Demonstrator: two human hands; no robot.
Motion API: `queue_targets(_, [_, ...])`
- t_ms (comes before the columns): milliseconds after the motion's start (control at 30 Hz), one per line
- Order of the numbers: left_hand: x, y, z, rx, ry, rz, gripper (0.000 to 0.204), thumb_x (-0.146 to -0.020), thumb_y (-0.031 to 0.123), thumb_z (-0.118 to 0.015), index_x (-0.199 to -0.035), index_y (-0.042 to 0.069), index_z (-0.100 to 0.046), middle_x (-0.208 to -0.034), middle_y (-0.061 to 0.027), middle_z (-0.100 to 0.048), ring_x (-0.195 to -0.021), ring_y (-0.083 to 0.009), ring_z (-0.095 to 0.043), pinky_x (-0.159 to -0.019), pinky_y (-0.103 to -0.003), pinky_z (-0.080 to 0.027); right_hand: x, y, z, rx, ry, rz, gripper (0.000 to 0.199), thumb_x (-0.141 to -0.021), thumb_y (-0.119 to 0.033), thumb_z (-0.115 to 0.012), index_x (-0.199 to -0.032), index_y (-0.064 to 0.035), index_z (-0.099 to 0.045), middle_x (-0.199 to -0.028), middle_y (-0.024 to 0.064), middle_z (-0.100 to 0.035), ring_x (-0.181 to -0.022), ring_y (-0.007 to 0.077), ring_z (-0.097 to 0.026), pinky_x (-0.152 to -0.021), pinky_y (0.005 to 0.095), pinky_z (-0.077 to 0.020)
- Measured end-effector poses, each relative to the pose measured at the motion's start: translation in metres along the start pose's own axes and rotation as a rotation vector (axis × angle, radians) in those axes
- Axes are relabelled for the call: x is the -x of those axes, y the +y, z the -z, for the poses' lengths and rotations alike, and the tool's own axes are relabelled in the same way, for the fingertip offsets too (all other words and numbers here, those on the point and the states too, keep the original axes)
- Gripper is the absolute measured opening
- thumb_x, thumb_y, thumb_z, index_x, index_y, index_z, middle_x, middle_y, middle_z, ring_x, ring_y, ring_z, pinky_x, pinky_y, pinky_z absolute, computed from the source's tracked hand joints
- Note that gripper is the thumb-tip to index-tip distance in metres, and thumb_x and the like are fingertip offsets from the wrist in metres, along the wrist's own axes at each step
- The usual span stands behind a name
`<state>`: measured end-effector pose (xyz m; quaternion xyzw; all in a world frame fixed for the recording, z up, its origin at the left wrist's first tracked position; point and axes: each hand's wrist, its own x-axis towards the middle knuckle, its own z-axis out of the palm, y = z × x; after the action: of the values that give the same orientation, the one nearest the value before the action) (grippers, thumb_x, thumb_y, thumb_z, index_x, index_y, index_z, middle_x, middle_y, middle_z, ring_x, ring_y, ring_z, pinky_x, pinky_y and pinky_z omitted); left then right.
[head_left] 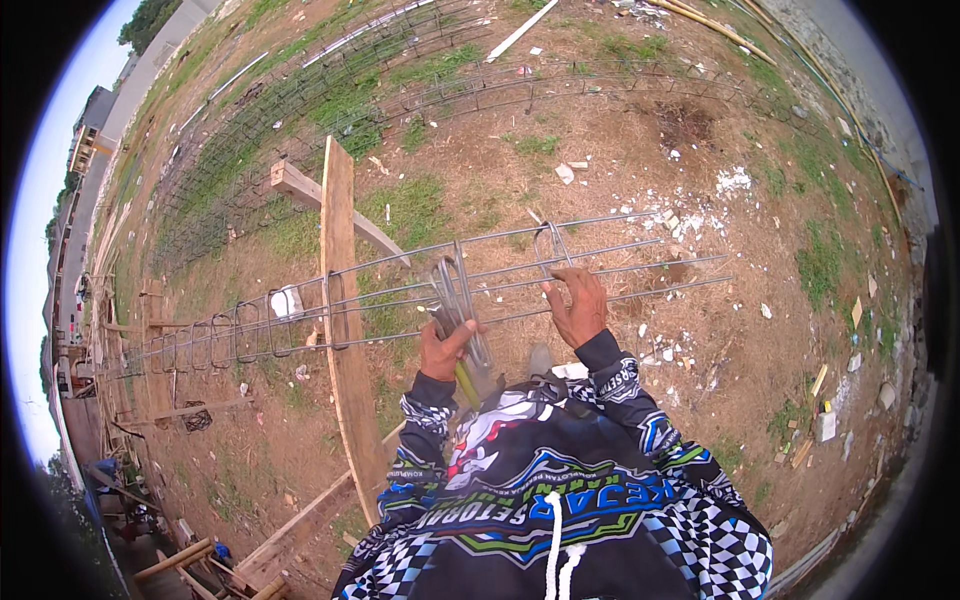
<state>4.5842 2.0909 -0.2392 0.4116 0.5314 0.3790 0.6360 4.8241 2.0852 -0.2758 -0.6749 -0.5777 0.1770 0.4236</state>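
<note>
Long steel rebars (600, 285) run side by side in front of me, with their free ends pointing right. My left hand (446, 350) is closed around a bundle of bent rebar stirrups (455, 285) that hangs about the bars. Just below that hand a green strip, perhaps a tool handle (467, 384), shows; I cannot tell whether the hand holds it. My right hand (579, 308) has its thumb and fingers closed on the lower part of a single stirrup (547, 240), farther right along the bars. The fingertips partly hide where stirrup and bars meet.
A wooden plank (340, 230) crosses under the bars on the left, beside a timber beam (350, 215). Several stirrups (222, 338) are spaced along the bars beyond it. Finished rebar cages (250, 150) lie on the grass at the back. White rubble (735, 180) litters the right.
</note>
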Motion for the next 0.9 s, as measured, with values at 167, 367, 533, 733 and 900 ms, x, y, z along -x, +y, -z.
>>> queue_targets(167, [-0.019, -0.004, -0.039, -0.141, -0.121, -0.024, 0.023, -0.081, 0.019, -0.072, -0.092, 0.000, -0.064, -0.069, -0.0024, -0.062, -0.049, -0.0066, -0.048, -0.044, -0.022, -0.038, 0.006, -0.026, -0.032, -0.896, -0.432, -0.475, 0.032, -0.090, -0.026, -0.065, -0.099, 0.0040, -0.068, -0.083, 0.0060, -0.067, -0.078, 0.0107, -0.061, -0.068, 0.0272, -0.0489])
queue_targets(367, [-0.027, -0.008, -0.062, -0.040, -0.077, 0.007, 0.024, -0.085, 0.019, -0.070, -0.096, -0.001, -0.063, -0.074, -0.0074, -0.067, -0.051, -0.0075, -0.050, -0.044, -0.022, -0.039, -0.003, -0.019, -0.011, -0.844, -0.085, -0.585, 0.030, -0.096, -0.025, -0.055, -0.094, 0.0031, -0.065, -0.069, 0.0031, -0.060, -0.060, 0.0088, -0.055, -0.054, 0.0236, -0.0458])
queue_targets(533, [-0.027, -0.019, -0.025, 0.064, 0.044, -0.006, 0.021, -0.085, 0.015, -0.069, -0.098, -0.001, -0.064, -0.073, -0.0093, -0.067, -0.046, -0.0075, -0.048, -0.041, -0.023, -0.039, -0.024, 0.038, 0.092, -0.677, 0.300, -0.508, 0.029, -0.099, -0.023, -0.049, -0.110, 0.0020, -0.059, -0.063, -0.0035, -0.048, -0.046, 0.0033, -0.038, -0.038, 0.0200, -0.0324])
queue_targets(733, [-0.005, 0.005, -0.002, 0.138, 0.133, -0.034, 0.018, -0.085, 0.014, -0.070, -0.096, 0.000, -0.063, -0.070, -0.0083, -0.065, -0.045, -0.0062, -0.045, -0.041, -0.021, -0.037, -0.029, 0.130, 0.202, -0.314, 0.844, -0.586, 0.030, -0.094, -0.011, -0.041, -0.114, 0.0058, -0.057, -0.071, 0.0072, -0.059, -0.053, 0.0137, -0.052, -0.050, 0.0291, -0.0444])
queue_targets(900, [0.000, 0.013, 0.007, 0.193, 0.202, -0.057, 0.018, -0.085, 0.013, -0.069, -0.096, 0.000, -0.063, -0.071, -0.0081, -0.064, -0.045, -0.0054, -0.045, -0.041, -0.020, -0.037, -0.073, 0.251, 0.184, 0.442, 0.939, -0.877, 0.027, -0.088, -0.012, -0.047, -0.099, 0.0051, -0.065, -0.090, 0.0220, -0.068, -0.081, 0.0283, -0.068, -0.067, 0.0390, -0.0529])
